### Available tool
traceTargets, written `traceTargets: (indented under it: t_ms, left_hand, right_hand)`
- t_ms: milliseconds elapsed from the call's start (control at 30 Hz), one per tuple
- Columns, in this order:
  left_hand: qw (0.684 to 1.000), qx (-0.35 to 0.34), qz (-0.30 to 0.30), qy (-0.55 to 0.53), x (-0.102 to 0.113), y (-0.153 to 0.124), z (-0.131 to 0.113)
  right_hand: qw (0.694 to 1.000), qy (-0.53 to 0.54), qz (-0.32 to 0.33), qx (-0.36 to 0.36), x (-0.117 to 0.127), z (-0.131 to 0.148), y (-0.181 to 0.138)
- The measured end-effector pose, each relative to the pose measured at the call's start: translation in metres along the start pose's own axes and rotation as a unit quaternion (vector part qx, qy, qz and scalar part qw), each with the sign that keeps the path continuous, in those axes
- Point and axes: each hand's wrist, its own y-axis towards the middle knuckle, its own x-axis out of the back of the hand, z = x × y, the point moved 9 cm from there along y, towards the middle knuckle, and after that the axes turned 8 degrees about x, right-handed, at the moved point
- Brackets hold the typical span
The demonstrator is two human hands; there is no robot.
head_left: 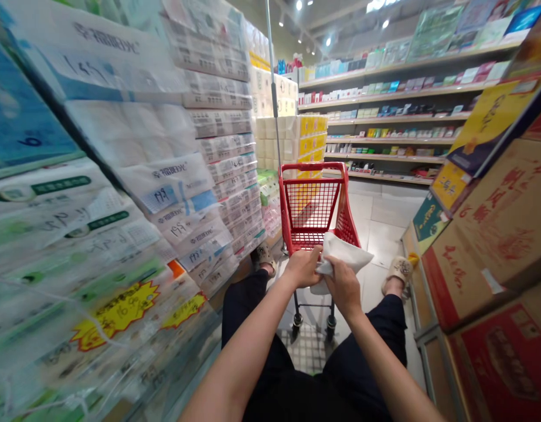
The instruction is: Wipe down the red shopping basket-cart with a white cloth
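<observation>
Both my hands are together in front of my body, over the near end of a red shopping cart (312, 202). My left hand (300, 268) is closed at the left edge of a crumpled white sheet (349, 253), with its thumb pointing up. My right hand (344, 287) pinches the same sheet from below, its fingers wrapped over the lower edge. The sheet looks thin and soft; whether it is paper or cloth I cannot tell. It spreads out to the right of my hands and hides part of the cart's near side. The visible part of the basket holds nothing I can make out.
Tall stacks of wrapped tissue packs (226, 158) line the left side, with yellow price signs (116, 313). Cardboard boxes (503, 228) are piled on the right. Shelves of small goods (393, 111) stand ahead. The cart's wheels (298, 321) rest on the tiled floor between my feet.
</observation>
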Motion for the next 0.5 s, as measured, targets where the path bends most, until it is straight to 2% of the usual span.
traceTargets:
  t_ms: [67, 133, 233, 400, 500]
  left_hand:
    - [1.000, -0.001, -0.005, -0.007, 0.002, -0.002, 0.002]
    - [1.000, 0.002, -0.011, -0.007, 0.003, -0.004, 0.003]
    - [1.000, 0.007, -0.015, 0.004, 0.004, -0.005, 0.001]
    - [1.000, 0.000, -0.012, 0.005, 0.004, -0.003, -0.006]
    - [1.000, -0.003, -0.005, 0.006, 0.002, -0.002, -0.009]
  right_hand:
    - [0.998, -0.064, -0.008, 0.020, 0.010, 0.002, 0.006]
    - [0.994, -0.099, -0.054, 0.011, 0.030, -0.009, 0.011]
    - [0.993, -0.074, -0.090, 0.007, 0.052, -0.031, 0.016]
    - [0.992, -0.019, -0.100, -0.071, 0.061, -0.058, 0.015]
    - [0.989, -0.042, -0.119, -0.077, 0.062, -0.051, 0.014]
